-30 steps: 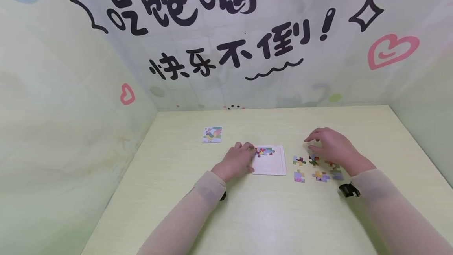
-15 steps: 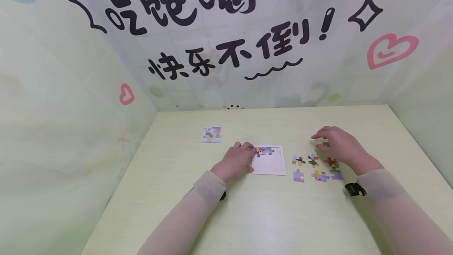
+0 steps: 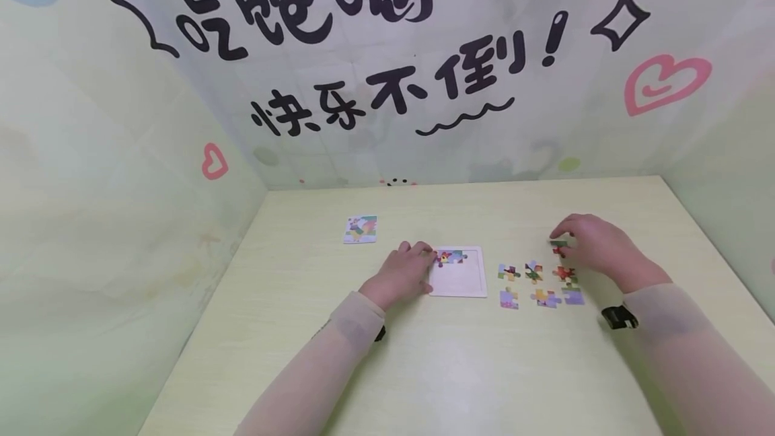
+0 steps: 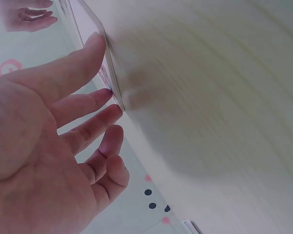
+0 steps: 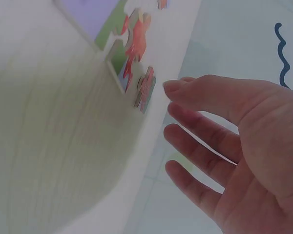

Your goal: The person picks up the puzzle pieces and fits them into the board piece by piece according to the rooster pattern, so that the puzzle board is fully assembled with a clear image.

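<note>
While the white tray [image 3: 458, 282] lies flat on the table [image 3: 436, 369], left hand [image 3: 399, 277]: spread at the tray's left edge, thumb by the near corner, fingers by the far end; left wrist view has thumb and fingertips on the edge, last two fingers loosely bent; touching, not gripping.
Right hand [image 3: 599, 245]: well right of the tray, above the table; fingers relaxed and slightly bent, thumb apart from the pieces in the right wrist view, grasping nothing visible.
Green-and-red piece [image 3: 559, 245]: right of the tray, partly under the right hand; contact with the index fingertip, cannot tell.
Puzzle strip [image 3: 453, 257]: inside the tray, along its far edge, left end beside the left fingers; colorful, knobs sticking out.
Loose pieces [image 3: 509, 272]: right of the tray, six in two rows of three, flat on the table; nearer row's right two sit close, touching or not, cannot tell.
Picture card [image 3: 360, 229]: beyond the tray and to its left, cartoon animal printed on it.
Sleeves [image 3: 345, 332]: pale, both arms reaching in from the tray's near side.
Backdrop [image 3: 339, 160]: behind the tray, black Chinese lettering [image 3: 396, 91], pink heart [image 3: 668, 85] at upper right.
</note>
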Motion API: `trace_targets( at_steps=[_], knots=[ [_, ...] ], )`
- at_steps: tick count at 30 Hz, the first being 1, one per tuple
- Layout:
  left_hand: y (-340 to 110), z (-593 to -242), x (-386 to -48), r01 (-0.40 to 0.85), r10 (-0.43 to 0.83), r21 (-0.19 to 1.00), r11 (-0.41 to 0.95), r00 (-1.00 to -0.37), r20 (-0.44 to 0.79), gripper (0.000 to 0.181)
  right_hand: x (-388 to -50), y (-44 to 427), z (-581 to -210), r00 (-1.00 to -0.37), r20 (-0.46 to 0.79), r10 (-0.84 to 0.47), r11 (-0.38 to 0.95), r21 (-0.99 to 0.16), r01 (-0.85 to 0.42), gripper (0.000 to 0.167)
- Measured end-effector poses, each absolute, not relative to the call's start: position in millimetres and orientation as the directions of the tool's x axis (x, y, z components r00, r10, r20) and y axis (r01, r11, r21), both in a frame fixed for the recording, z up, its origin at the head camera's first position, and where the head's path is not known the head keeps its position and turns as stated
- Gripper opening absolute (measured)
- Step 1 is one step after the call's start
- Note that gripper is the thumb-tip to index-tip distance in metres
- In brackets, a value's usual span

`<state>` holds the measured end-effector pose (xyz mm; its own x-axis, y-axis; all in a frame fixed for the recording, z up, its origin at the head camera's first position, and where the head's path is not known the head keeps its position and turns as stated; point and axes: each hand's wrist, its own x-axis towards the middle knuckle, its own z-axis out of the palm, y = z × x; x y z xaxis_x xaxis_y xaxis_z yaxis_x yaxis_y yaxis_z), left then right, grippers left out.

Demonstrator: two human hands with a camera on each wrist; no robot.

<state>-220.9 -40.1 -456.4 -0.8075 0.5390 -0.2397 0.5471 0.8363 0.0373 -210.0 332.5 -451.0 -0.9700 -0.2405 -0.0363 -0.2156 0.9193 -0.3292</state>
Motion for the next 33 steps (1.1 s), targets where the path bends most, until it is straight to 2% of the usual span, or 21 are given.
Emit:
trace_targets(
  at_steps=[5,18,24,33],
  knots=[
    [-40.4,-455.3,-221.2,0.542,0.535,0.043,0.839,-0.809,-0.244,0.074,-212.5,339.3,-450.7,-0.973,-0.092,-0.209,0.921,-0.354,-0.164,0.032],
    [-40.6,-452.0,-218.6,0.541,0.539,0.060,0.839,-0.808,-0.239,0.074,-217.9,348.3,-463.4,-0.972,-0.130,-0.196,0.907,-0.401,-0.129,0.028],
    [-40.1,-451.6,-218.9,0.544,0.541,0.060,0.837,-0.806,-0.241,0.075,-217.0,349.6,-465.0,-0.967,-0.121,-0.225,0.881,-0.450,-0.149,0.025],
    [-40.1,-451.7,-219.8,0.539,0.537,0.063,0.840,-0.808,-0.243,0.074,-217.6,349.1,-465.4,-0.960,-0.060,-0.274,0.887,-0.402,-0.228,0.018]
  ],
)
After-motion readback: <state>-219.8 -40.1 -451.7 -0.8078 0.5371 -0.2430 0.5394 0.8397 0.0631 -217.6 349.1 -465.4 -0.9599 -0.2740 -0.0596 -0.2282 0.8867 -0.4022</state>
